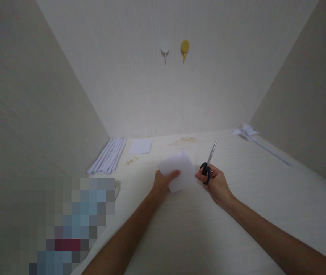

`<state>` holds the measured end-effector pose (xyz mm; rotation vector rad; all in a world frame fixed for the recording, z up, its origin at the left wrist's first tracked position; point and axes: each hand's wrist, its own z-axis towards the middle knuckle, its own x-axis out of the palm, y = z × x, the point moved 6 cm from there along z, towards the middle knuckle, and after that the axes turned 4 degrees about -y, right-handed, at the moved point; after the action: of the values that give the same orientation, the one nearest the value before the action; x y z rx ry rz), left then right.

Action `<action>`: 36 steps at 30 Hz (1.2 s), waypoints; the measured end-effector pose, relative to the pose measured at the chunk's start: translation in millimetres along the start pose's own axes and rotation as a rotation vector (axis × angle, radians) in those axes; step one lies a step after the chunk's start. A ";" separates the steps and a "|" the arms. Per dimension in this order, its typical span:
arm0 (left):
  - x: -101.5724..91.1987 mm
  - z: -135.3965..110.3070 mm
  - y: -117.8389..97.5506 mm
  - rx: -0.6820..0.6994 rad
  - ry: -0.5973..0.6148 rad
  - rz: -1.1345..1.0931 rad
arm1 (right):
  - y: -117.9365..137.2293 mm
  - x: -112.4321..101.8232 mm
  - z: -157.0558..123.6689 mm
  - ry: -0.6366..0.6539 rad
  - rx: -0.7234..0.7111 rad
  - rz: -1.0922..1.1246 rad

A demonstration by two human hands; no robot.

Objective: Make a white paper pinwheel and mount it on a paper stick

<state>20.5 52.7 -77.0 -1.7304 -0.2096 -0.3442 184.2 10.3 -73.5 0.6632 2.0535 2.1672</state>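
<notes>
My left hand (163,184) is closed on a small white sheet of paper (180,170), thumb on top, holding it just above the pale desk (237,214). My right hand (215,183) grips a pair of scissors (208,162) by their black handles. The metal blades are shut and point up and away, just right of the paper.
A bundle of folded white paper strips (108,156) lies at the back left, with a flat white square sheet (140,146) beside it. A white paper bow with a long tail (247,131) lies at the back right. Two hooks (165,49) hang on the back wall. Walls enclose both sides.
</notes>
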 end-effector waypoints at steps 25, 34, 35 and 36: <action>-2.8 0.6 -2.3 -0.017 -0.050 -0.092 | 35.3 -68.3 44.1 -0.119 -0.395 -1.168; -2.4 1.2 -1.4 -0.009 -0.035 -0.067 | 33.3 -66.3 46.0 -0.135 -0.489 -1.396; -2.5 1.0 -1.4 -0.011 -0.037 -0.064 | 31.8 -66.1 46.8 -0.119 -0.489 -1.410; -2.6 0.9 -1.2 -0.014 -0.039 -0.065 | 30.3 -66.1 47.6 -0.100 -0.484 -1.415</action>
<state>17.8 54.0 -77.0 -1.7479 -0.2923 -0.3602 268.2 28.6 -60.5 -0.5880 1.1125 1.4807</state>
